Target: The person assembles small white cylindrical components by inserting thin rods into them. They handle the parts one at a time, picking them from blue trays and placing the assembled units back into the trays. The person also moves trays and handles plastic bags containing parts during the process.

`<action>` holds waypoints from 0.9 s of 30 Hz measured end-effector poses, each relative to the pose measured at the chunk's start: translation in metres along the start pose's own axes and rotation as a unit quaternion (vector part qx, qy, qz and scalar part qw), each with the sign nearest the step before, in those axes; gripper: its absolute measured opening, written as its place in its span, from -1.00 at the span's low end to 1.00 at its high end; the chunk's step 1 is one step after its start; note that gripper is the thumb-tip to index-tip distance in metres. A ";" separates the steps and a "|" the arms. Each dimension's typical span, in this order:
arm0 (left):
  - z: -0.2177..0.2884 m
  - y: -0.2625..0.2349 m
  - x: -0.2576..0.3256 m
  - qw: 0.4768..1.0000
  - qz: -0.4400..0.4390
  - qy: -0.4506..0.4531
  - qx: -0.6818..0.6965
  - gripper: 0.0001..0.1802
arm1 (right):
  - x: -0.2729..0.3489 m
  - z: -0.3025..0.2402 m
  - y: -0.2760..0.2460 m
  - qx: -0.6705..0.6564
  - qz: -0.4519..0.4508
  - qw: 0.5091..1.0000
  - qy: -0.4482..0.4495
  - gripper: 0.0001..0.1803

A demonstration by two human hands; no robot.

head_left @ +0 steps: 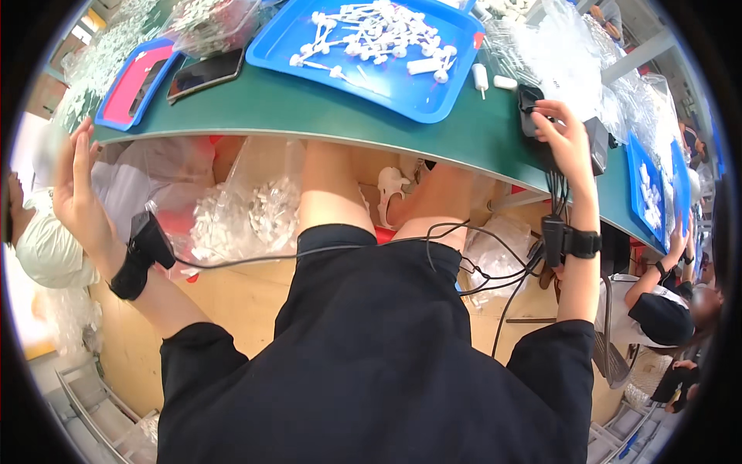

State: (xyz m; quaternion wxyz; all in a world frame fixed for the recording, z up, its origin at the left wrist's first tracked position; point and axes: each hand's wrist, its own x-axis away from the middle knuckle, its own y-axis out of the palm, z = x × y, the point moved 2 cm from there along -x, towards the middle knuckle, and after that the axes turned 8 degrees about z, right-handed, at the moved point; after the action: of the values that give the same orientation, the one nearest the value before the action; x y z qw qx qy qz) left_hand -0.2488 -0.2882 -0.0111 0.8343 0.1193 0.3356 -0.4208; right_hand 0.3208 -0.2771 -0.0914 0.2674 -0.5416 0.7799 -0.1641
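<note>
My left hand (79, 178) is raised off the table's left end, its fingers stretched upward and holding nothing. Beside the table's right part, my right hand (568, 143) has its fingers apart and slightly bent. Its fingertips overlap a small black device (529, 100) at the table edge; whether they touch it I cannot tell. Black straps with small black boxes circle both wrists, the left strap (130, 280) and the right strap (581, 243). In front of me a blue tray (363, 97) holds many small white plastic parts (379, 35) with thin stems.
On the green table (255, 116) lie a dark phone (205, 75), a smaller blue tray (116, 93) with a pink bottom and loose white pieces. Clear bags (576, 62) pile up at the right. Black cables (348, 246) cross my lap. Another person (657, 309) works at the right.
</note>
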 end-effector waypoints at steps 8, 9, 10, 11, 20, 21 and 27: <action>-0.001 0.012 0.011 0.999 -0.028 0.016 0.010 -0.73 | 0.009 0.005 -0.010 0.025 -0.001 1.000 0.003 -0.70; -0.004 0.009 0.012 1.000 -0.023 0.012 0.007 -0.73 | 0.013 0.001 -0.006 0.021 0.003 1.000 0.006 -0.70; -0.007 0.004 0.013 1.000 -0.017 0.008 0.004 -0.73 | 0.013 -0.001 -0.003 0.023 -0.003 1.000 -0.001 -0.70; -0.010 -0.002 0.013 1.000 -0.012 0.004 0.002 -0.73 | 0.012 -0.003 0.000 0.024 -0.009 1.000 -0.008 -0.70; 0.039 -0.041 -0.046 0.983 0.163 0.059 0.060 -0.78 | -0.006 -0.033 0.030 -0.027 -0.056 0.998 -0.026 -0.79; 0.045 -0.038 -0.061 0.978 0.188 0.075 0.053 -0.79 | -0.009 -0.037 0.030 -0.019 -0.052 0.998 -0.011 -0.81; 0.090 -0.021 -0.163 0.943 0.249 0.215 -0.048 -0.70 | -0.010 -0.072 0.041 0.109 0.006 0.983 -0.149 -0.89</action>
State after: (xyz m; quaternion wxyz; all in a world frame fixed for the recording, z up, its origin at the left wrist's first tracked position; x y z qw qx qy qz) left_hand -0.2923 -0.2426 0.1656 0.8256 0.2460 0.4861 -0.1471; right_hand 0.2496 -0.2555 -0.0541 0.4393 -0.5228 0.7118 -0.1641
